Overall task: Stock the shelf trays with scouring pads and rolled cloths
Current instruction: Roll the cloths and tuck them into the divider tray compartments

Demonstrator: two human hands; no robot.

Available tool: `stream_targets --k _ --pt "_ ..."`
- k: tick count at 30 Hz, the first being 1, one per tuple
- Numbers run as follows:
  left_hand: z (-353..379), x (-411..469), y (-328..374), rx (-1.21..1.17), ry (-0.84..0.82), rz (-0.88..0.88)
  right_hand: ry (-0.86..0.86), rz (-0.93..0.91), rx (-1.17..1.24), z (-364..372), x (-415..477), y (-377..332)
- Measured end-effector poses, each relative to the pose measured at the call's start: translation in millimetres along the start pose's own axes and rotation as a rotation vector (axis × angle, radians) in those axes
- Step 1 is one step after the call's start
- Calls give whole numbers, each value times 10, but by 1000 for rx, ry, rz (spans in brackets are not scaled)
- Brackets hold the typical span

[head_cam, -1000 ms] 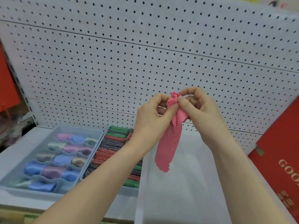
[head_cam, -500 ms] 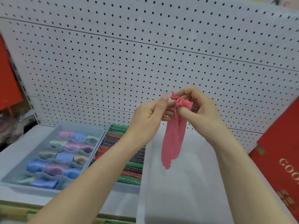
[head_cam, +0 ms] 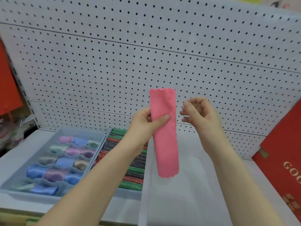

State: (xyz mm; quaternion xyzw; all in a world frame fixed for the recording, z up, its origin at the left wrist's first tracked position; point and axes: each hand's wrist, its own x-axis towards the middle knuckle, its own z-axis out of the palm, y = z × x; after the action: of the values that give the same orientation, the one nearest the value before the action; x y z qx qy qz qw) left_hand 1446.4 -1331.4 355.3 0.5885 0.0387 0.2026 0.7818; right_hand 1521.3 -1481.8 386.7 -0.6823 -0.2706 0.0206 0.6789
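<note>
Single view, head-worn, wide-angle. It looks forward and slightly down over a shop shelf (head_cam: 19,149), facing the white pegboard back panel (head_cam: 146,54) roughly square-on; the panel seams bow and tilt from lens distortion. Close range: both forearms are cut by the bottom edge, and the left hand (head_cam: 143,123) and right hand (head_cam: 202,115) are mid-frame, near the lens. The pink cloth (head_cam: 164,144) is in front of the panel. Lower left covers the divided tray (head_cam: 81,130) and the scouring pad tray (head_cam: 128,193) just beside it. The clear bin (head_cam: 187,201) lies below the hands, cropped at the bottom. The red box (head_cam: 280,152) clips the right edge and a red panel (head_cam: 8,79) clips the left.
</note>
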Motion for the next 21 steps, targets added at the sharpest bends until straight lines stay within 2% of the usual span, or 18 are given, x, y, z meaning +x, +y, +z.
stream_targets --k 1,5,8,10,13,16,21 --pt "-8 13 7 -28 22 1 23 -6 -45 9 -48 60" --pt "-37 64 10 -72 116 39 -63 14 -238 139 -239 314" --pt "-53 85 13 -86 178 44 -70 94 -217 210 -260 409" --pt "-68 85 16 -106 215 39 -163 154 -215 204 -241 430" --pt "-85 79 20 -141 222 37 -296 210 -268 181 -224 429" --pt "-97 58 30 -138 181 47 -260 131 -373 158 -165 423" --pt "-110 51 119 -119 74 62 -451 135 -67 169 -79 387"
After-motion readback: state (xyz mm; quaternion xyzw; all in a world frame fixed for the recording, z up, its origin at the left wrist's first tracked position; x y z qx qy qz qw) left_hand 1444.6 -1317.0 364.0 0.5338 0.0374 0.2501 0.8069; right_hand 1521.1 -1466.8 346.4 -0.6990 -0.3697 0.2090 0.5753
